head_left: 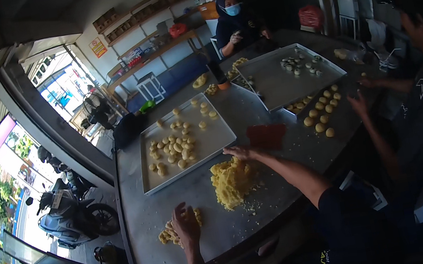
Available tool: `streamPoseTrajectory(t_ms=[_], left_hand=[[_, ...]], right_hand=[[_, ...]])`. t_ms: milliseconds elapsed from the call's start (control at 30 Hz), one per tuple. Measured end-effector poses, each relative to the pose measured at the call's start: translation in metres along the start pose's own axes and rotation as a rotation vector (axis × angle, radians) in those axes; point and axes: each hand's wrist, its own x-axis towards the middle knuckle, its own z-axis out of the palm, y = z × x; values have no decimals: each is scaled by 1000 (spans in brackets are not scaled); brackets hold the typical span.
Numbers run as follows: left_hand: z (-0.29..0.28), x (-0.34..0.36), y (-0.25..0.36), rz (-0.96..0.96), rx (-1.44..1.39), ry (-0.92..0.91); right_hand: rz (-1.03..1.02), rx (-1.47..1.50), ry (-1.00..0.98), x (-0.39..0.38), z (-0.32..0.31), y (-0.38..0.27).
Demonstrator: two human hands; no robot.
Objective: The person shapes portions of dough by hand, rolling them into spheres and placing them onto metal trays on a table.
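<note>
My left hand (186,227) is at the near left of the metal table, over a small cluster of yellow dough pieces (168,235). Its fingers are loosely bent and apart, with nothing visible in them. My right hand (241,153) reaches out with fingers extended at the near right corner of a metal tray (210,154). Just below that hand lies a heap of crumbly yellow dough (231,182), with loose crumbs around it. Many round dough balls (175,146) lie scattered on the tray.
A second tray (278,93) with small dark-and-pale pieces overlaps another beneath it. Rows of dough balls (322,110) lie at right, beside a co-worker's hands (359,105). A masked person (234,27) sits across the table (148,254). A dark red sheet (267,136) lies mid-table.
</note>
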Motion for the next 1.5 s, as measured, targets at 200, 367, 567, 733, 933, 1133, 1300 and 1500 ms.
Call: streamPoseTrajectory(t_ms=[200, 367, 567, 733, 933, 1133, 1300, 1500], left_hand=[[55, -77, -55, 286, 563, 21], [45, -93, -41, 185, 474, 87], [59, -79, -47, 190, 534, 258], [58, -56, -60, 196, 473, 169], [45, -46, -58, 79, 202, 179], [27, -59, -45, 95, 7, -67], [34, -84, -61, 328, 320, -25], [35, -76, -24, 444, 529, 64]], right_hand=[[-36, 279, -251, 44, -3, 5], [-5, 404, -430, 16, 13, -17], [83, 215, -185, -18, 28, 1], [76, 340, 18, -48, 46, 15], [-272, -470, 288, -119, 58, -27], [-161, -650, 516, -139, 91, -22], [13, -167, 456, -161, 90, -21], [-124, 121, 359, -207, 71, 11]])
